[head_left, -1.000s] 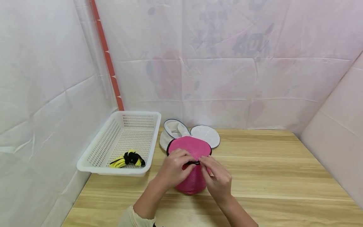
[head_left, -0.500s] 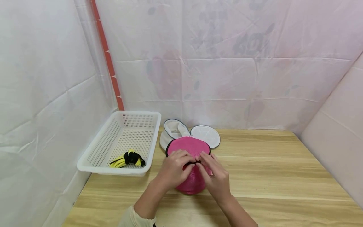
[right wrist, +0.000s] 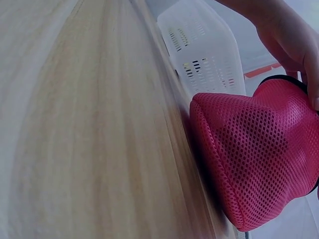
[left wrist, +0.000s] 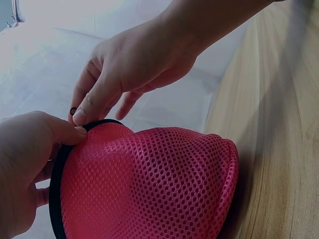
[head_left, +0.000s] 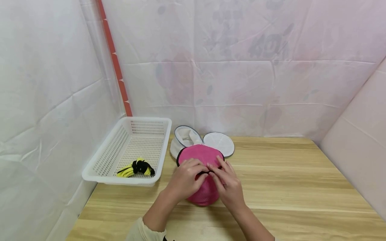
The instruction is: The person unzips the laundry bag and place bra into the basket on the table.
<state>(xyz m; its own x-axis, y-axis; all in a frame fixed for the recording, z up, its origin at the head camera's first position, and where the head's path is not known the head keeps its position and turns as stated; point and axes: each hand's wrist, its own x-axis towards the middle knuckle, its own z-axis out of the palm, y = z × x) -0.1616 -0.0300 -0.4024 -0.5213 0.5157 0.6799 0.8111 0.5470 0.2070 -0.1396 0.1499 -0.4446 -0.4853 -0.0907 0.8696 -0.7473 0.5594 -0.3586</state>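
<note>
A pink mesh laundry bag [head_left: 203,195] with black trim stands on the wooden table, its round pink lid [head_left: 200,154] lying over the top. My left hand [head_left: 184,179] pinches the black edge at the front of the bag. Right beside it, my right hand [head_left: 230,189] pinches the same edge with thumb and forefinger, other fingers raised over the lid. In the left wrist view, a small dark round end [left wrist: 73,110] shows at the right fingertips. A dark patch [right wrist: 256,144] shows through the mesh in the right wrist view.
Behind the pink bag sits a white bag [head_left: 176,149] with blue trim, its round lid [head_left: 220,144] folded out to the right. A white plastic basket [head_left: 90,174] at the left holds a yellow and black bundle [head_left: 137,168]. Sheeted walls [head_left: 235,83] enclose the table.
My right hand has shifted slightly left along the black edge, toward the left fingers, and its fingers have lifted and spread. The left hand and the bag stay in place.
</note>
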